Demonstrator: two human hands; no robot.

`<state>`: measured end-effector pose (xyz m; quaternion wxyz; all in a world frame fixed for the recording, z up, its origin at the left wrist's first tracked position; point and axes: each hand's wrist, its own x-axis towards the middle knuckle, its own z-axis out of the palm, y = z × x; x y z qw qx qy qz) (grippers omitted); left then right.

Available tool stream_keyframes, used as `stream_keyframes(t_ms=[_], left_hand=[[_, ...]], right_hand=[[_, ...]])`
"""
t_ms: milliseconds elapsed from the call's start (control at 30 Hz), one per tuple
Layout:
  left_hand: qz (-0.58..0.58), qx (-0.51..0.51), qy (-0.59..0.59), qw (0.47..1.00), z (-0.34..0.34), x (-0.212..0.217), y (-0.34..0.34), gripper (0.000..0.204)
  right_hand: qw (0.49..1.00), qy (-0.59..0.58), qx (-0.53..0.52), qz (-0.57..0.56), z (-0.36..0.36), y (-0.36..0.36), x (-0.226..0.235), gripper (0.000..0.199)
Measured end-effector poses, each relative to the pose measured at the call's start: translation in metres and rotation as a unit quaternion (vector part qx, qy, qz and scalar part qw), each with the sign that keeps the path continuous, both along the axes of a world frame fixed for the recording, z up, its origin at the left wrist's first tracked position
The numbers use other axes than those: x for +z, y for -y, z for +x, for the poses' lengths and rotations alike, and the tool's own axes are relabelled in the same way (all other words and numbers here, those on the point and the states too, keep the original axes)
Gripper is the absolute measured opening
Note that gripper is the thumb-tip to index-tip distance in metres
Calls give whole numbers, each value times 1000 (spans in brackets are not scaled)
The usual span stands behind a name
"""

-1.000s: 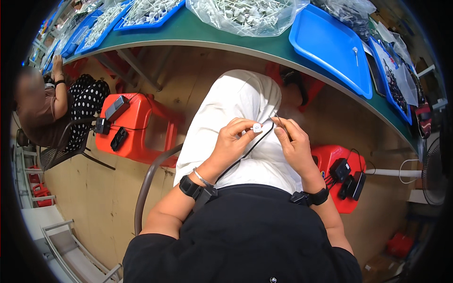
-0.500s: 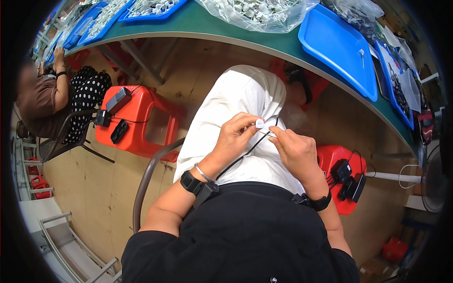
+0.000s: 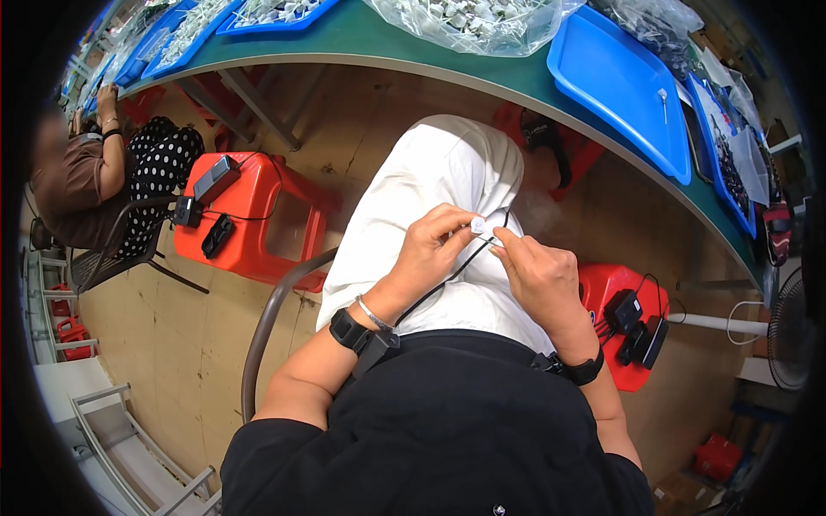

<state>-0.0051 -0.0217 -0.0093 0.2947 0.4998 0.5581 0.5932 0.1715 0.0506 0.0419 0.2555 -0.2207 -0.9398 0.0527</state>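
Above my lap, my left hand pinches a small white plastic piece with a roundish, light end between thumb and forefinger. Close beside it, my right hand is closed, thumb against forefinger, on a thin white stem that runs toward the white piece. Whether stem and piece are joined is too small to tell. A black cord crosses my white trousers beneath both hands.
A green table curves ahead, bearing a blue tray with one small stemmed piece and a clear bag of white parts. Red stools with black devices stand left and right. A co-worker sits far left.
Both hands keep their pinch. The white piece has shifted very slightly to the right, and the right fingertips have moved a little; the view has shifted slightly too.
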Motion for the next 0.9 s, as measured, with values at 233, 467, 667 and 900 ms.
stream_keyframes(t_ms=[233,467,667,900], left_hand=[[-30,-16,-9,999,-1,2,1,13],[-50,-19,19,998,-1,4,0,14],[-36,-29,50,998,-2,4,0,15],[-52,-28,75,995,-3,5,1,15]], right_hand=[[997,29,-13,70,0,1,1,24],[998,0,-13,66,-3,0,-2,26],[999,-24,-14,32,-2,0,2,27],[997,-56,-12,-47,-1,0,-1,21]])
